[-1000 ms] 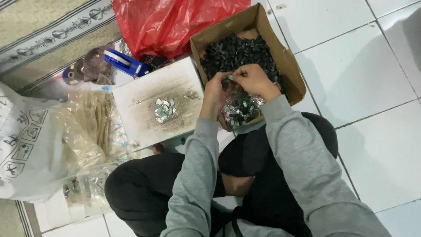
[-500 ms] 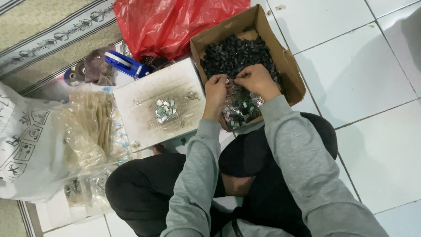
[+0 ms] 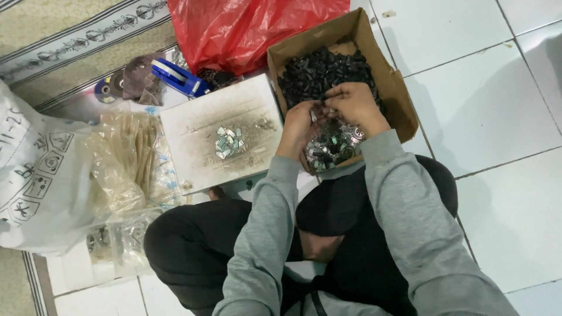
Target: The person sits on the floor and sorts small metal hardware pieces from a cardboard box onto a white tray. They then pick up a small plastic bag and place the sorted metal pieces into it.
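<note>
Both hands meet over the near end of the cardboard box point(image 3: 404, 105), which sits on the floor in front of the crossed legs. The left hand point(image 3: 298, 126) and the right hand point(image 3: 354, 105) have their fingers bunched together over something tiny between them; whether either grip is really clamped on a piece I cannot tell, as it is too small to make out. The far half of the box holds a heap of small black parts point(image 3: 325, 70), and the near half holds a clear bag of shiny metal bits point(image 3: 331, 146) just under the hands.

To do this fiddly fitting well, I would judge it best to keep the hands low over the box so a dropped piece falls back in, and to work with fingertips only.

Left of the box lies a dusty white board point(image 3: 199, 158) with a small pile of metal bits point(image 3: 228, 142) on it. Beyond are a red plastic bag point(image 3: 246, 29), a blue tape dispenser point(image 3: 178, 77), a white sack point(image 3: 35, 175) and clear bags point(image 3: 132, 158). The floor is white tile point(image 3: 503, 117), with a patterned rug point(image 3: 64, 35) at the far left
</note>
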